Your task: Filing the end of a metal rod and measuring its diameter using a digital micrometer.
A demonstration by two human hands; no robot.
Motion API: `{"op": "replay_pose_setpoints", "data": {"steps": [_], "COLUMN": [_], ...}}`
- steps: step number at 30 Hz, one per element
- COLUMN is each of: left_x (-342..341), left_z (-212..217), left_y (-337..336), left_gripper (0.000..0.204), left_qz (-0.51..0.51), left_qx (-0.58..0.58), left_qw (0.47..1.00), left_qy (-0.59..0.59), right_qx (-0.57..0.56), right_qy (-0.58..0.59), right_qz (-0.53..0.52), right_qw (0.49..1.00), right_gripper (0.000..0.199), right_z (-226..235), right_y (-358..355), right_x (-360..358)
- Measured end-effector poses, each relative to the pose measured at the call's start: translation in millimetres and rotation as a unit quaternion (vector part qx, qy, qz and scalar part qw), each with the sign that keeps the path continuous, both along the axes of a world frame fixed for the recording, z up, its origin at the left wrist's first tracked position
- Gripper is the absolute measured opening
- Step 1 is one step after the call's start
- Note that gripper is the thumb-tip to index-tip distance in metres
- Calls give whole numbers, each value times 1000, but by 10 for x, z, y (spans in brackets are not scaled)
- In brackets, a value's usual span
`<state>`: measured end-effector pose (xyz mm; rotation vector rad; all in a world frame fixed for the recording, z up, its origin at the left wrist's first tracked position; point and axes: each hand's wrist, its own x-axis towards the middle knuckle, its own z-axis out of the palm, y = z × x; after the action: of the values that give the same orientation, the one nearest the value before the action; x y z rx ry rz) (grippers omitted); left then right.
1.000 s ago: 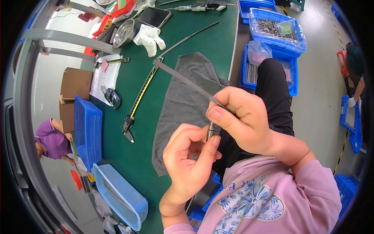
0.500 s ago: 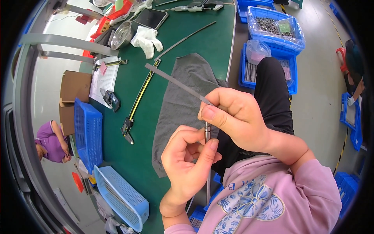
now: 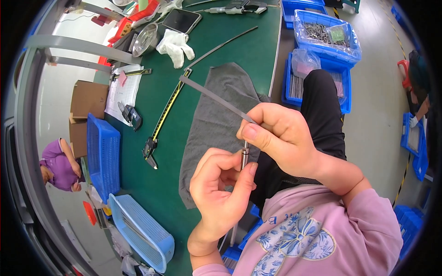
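the person's left hand is curled shut around a short metal rod, thumb and fingers pinching it so it stands roughly upright, its top end poking out between the two hands. the right hand is closed too, gripping the near end of a long flat grey metal strip that slants up and away to the left, out over the grey cloth. the strip's gripped end sits right at the top of the rod; whether the two pieces actually touch i cannot tell, since the right thumb covers the spot. both hands hang in the air above the person's lap and the near edge of the green tabletop, not resting on anything.

the cloth lies spread on the tabletop, one side drooping over the edge. just left of it lies a long caliper with a yellow scale, and beyond that a sheet of paper with a small dark gauge beside it. farther back are white gloves, a round metal bowl and a thin dark rod lying slantwise. two blue mesh baskets sit at the left edge. on the floor to the right, blue bins hold metal parts. another person in purple is far off on the left.
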<state>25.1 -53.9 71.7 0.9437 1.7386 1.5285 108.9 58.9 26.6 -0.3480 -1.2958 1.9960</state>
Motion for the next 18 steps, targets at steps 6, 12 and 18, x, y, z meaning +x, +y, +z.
{"op": "replay_pose_setpoints", "data": {"steps": [6,12,18], "left_x": [-87,-197,183], "left_z": [-109,-169,-187], "left_y": [5,16,-416], "left_gripper": [15,17,29], "left_qz": [-20,1,-35], "left_qx": [-3,-29,-115], "left_qw": [965,946,991], "left_qy": [260,324,50], "right_qx": [72,117,214], "right_qy": [-153,-176,-168], "right_qz": [85,2,-51], "right_qw": [982,977,961], "right_gripper": [16,20,12], "right_z": [-28,-88,-64], "right_y": [150,110,111], "right_x": [107,-38,-92]}}
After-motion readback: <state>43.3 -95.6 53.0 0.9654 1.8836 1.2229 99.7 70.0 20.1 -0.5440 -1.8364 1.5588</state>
